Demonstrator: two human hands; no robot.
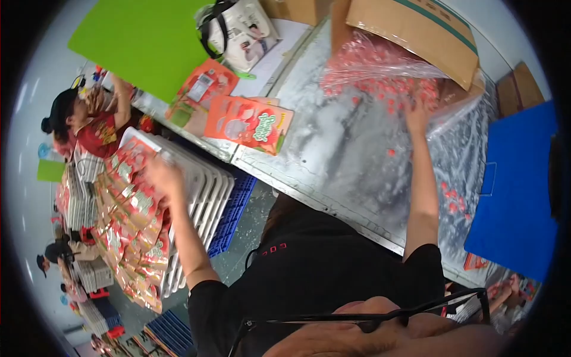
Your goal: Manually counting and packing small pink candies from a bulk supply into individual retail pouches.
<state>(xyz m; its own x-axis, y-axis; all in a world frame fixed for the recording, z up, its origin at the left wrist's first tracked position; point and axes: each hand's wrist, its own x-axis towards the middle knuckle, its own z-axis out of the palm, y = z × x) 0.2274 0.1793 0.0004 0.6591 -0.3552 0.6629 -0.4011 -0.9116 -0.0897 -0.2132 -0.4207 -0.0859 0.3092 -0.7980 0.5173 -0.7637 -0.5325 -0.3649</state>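
My left hand reaches out to the left onto a long overlapping row of red and gold pouches laid over stacked white trays; its fingers are blurred. My right hand stretches forward over the metal table, fingers extended into a heap of small red pieces lying on clear plastic film. A few loose red pieces are scattered near my right forearm.
Flat red pouches lie at the table's left edge by a green board and a white tote bag. Behind the heap is a cardboard box, at right a blue board. A blue pallet sits below the trays. A person works at left.
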